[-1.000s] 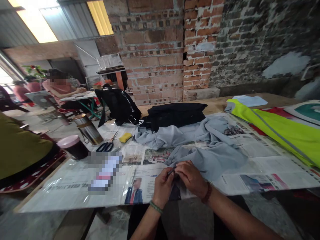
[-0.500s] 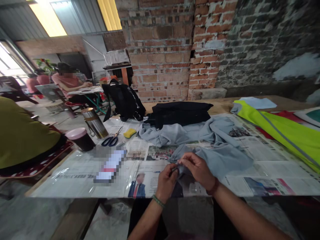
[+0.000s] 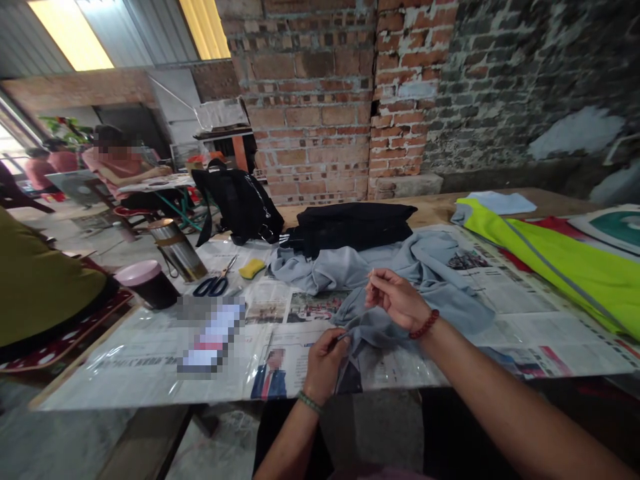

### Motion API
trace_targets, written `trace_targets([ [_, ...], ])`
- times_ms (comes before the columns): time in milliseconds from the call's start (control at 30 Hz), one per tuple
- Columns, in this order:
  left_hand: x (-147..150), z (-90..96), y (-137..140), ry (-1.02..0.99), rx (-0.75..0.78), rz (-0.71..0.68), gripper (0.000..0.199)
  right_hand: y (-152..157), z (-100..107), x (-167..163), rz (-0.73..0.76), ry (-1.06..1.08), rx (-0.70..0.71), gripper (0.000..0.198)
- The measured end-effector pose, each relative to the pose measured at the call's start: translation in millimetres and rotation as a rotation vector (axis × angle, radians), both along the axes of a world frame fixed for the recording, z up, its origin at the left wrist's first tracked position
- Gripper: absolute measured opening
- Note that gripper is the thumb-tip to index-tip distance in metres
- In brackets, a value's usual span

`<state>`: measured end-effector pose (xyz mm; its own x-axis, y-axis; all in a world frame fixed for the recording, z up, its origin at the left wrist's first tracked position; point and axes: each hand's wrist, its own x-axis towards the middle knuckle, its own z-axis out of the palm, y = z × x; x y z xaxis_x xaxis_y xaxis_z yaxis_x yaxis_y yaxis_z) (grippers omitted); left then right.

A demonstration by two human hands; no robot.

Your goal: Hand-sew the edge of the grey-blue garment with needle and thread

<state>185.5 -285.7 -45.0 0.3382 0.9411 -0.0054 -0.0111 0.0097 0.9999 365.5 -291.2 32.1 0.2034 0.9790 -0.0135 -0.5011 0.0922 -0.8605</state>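
The grey garment (image 3: 450,303) lies rumpled across the newspaper, its near edge pulled toward me. My left hand (image 3: 323,363) is closed, pinching that edge between thumb and fingers close to the front of the table. Raised above the cloth, my right hand (image 3: 395,300) has thumb and forefinger pressed together at the tips. Whatever thin thing may be in that pinch is too small to name. Behind the grey garment is a folded black garment (image 3: 357,223) with white stripes at one end.
Plastic-covered newspaper lines the table (image 3: 120,373). To the left are scissors (image 3: 215,283), a yellow sponge (image 3: 251,269), a phone (image 3: 213,337), a steel flask (image 3: 177,248) and a pink-lidded jar (image 3: 147,283). A black backpack (image 3: 235,203), a hi-vis garment (image 3: 545,260) and an iron (image 3: 613,227) stand farther off.
My right hand has moved up and away from my left hand, still pinched. My left hand keeps hold of the cloth edge. The view has shifted slightly right.
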Motion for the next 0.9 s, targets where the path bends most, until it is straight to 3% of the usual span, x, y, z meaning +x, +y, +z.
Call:
trace_targets([
  [267,0.5,-3.1,0.3,-0.125,-0.122,0.062,0.024,-15.6,3.9,2.1,-0.007,-0.025,0.046,0.025],
  [467,0.2,-4.9,1.0,-0.134,-0.098,0.072,0.020,-56.2,-30.0,-23.0,0.035,-0.209,-0.101,0.025],
  [633,-1.4,-0.5,-0.6,-0.034,-0.002,0.054,0.014,-75.8,-63.5,-51.4,0.060,-0.514,-0.249,0.019],
  [900,-4.5,3.2,-0.8,0.065,0.179,0.019,0.013,-64.9,-70.2,-63.4,0.035,-0.426,-0.294,0.024],
])
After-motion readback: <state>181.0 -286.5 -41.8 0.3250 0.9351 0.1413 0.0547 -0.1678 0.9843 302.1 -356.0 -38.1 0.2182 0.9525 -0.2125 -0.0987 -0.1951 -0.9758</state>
